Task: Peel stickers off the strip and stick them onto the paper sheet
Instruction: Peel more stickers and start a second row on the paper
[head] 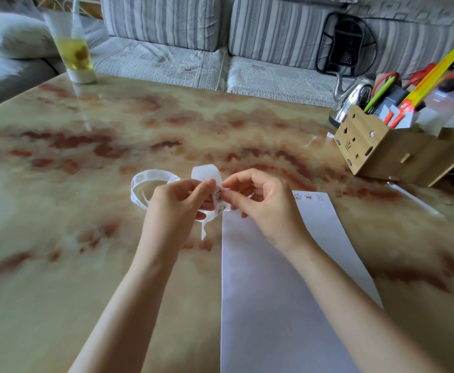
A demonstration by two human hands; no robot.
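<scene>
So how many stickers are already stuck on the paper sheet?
3, in a row along the far edge of the paper sheet: left sticker, middle sticker, right sticker near the corner. The right hand may hide more.

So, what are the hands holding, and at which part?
The left hand grips the sticker strip at its printed stretch; the right hand pinches its edge.

Both arms come in from the near edge uncovered: the left forearm [128, 292] and the right forearm [355, 305] show bare skin all the way to the wrists, slim and smooth. The left hand [177, 200] and the right hand [263, 205] are bare too, fingers slender. Blur softens the nails, so I can't judge them.
</scene>
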